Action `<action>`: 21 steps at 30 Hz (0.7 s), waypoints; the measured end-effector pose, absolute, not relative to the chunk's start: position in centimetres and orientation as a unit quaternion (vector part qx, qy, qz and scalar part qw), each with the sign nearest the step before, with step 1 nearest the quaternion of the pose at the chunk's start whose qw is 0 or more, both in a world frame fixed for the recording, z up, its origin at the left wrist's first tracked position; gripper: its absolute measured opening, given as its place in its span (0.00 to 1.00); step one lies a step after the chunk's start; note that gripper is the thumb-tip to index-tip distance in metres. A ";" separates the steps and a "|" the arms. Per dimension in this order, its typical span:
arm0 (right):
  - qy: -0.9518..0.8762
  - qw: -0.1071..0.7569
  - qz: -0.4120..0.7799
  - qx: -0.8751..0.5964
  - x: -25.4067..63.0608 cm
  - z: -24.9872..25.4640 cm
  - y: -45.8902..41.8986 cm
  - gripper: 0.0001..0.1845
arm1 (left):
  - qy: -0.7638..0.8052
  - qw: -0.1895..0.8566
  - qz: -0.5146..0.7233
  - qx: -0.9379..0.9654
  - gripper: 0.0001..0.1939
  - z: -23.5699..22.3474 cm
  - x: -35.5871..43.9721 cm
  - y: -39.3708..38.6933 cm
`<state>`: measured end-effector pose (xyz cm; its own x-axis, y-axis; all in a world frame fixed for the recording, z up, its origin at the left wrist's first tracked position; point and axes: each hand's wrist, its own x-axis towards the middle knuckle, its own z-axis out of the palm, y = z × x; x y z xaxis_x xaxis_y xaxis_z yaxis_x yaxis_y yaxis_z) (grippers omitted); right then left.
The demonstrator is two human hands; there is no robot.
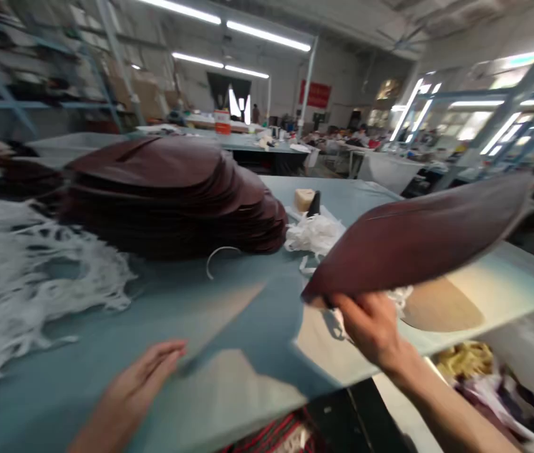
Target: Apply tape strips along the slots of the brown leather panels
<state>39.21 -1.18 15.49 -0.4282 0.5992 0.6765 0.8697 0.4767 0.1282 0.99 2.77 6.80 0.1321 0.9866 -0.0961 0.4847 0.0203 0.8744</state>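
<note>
My right hand [371,324] grips the near edge of a dark maroon leather-like panel [413,236], which is lifted off the table and tilted up to the right. My left hand [142,384] hovers over the near part of the table with its fingers stretched out, holding nothing. Behind it rises a tall stack of similar maroon panels [163,201]. Just in front of the stack lies a thin curved white strip [222,250]. Under the raised panel, a tan rounded piece [441,305] rests on the table's right side.
Shredded white strips [26,277] are heaped at the left. A smaller white tangle [314,234] lies beside the stack, near a beige block [303,200]. Below the right edge of the blue-green table [191,302] stands a white bin [522,358] containing fabric scraps.
</note>
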 end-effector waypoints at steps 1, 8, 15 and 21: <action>-0.851 0.263 -0.192 -0.411 36.1 14.1 -1.7 0.20 | 0.589 0.476 0.322 0.568 0.26 6.3 0.3 2.3; -0.925 0.115 0.131 -0.338 27.4 7.5 -4.0 0.21 | 0.498 0.692 0.456 0.256 0.30 5.6 -4.4 0.5; -0.773 0.185 0.030 -0.606 29.9 5.1 3.8 0.23 | 0.617 0.591 0.391 0.342 0.30 5.5 -6.0 3.2; -0.734 0.185 0.023 -0.654 29.8 1.6 5.4 0.40 | 0.639 0.516 0.391 0.415 0.31 4.7 -4.1 8.4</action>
<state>29.82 5.36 1.58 -0.0777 0.9673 0.2413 0.9506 0.1448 -0.2744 -4.06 8.36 4.72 -0.1222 0.9341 -0.3354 0.1274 0.3499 0.9281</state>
